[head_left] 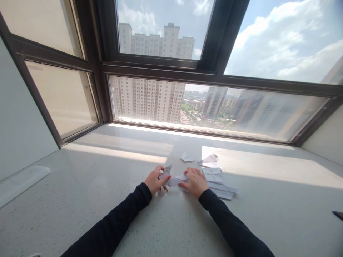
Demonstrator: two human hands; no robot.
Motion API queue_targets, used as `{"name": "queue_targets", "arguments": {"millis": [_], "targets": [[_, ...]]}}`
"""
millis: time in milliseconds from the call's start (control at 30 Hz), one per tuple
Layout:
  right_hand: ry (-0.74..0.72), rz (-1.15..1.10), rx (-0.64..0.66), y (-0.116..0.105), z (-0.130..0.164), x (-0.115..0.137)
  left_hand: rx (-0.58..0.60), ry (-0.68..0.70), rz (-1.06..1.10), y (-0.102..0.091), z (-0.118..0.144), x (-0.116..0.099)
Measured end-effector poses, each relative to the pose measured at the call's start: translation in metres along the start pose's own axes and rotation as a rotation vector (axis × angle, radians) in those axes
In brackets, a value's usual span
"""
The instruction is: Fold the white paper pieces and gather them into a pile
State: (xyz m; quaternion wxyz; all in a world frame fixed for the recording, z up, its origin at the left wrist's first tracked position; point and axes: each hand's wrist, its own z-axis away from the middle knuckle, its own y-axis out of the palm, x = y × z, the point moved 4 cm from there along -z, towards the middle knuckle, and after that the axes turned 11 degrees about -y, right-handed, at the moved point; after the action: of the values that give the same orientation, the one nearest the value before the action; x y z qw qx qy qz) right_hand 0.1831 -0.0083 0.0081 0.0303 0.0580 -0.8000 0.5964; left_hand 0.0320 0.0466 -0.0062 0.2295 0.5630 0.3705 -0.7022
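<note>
Between my two hands is a piece of folded white paper (173,182), its left part standing up in a point. My left hand (157,180) pinches that left part between thumb and fingers. The right end is gripped by my right hand (196,181), thumb below and fingers on top. Just beyond my right hand lie a small folded paper piece (187,157) and a larger folded paper (210,160). To its right is a spread stack of white paper sheets (221,185), some with creases.
The pale speckled windowsill (80,207) carries everything. Dark window frames (171,129) border it at the back, with tall buildings outside. A long white strip-like object (24,184) lies at the left, and a dark object (338,215) shows at the right edge.
</note>
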Motion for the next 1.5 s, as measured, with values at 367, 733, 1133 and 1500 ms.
{"name": "queue_targets", "arguments": {"millis": [367,733,1133,1500], "targets": [[-0.117,-0.576,-0.264,-0.007,0.009,0.018,-0.147,-0.09,0.404,-0.011,-0.007,0.007],[-0.138,-0.729,-0.005,0.008,0.009,0.03,-0.114,-0.195,0.525,-0.009,-0.005,0.007],[0.174,-1.216,-0.361,-0.003,0.007,0.007,0.045,-0.184,0.759,0.004,0.001,0.004],[0.229,-1.521,-0.145,0.012,0.009,0.03,0.264,-0.035,0.755,0.015,0.011,-0.016]]}}
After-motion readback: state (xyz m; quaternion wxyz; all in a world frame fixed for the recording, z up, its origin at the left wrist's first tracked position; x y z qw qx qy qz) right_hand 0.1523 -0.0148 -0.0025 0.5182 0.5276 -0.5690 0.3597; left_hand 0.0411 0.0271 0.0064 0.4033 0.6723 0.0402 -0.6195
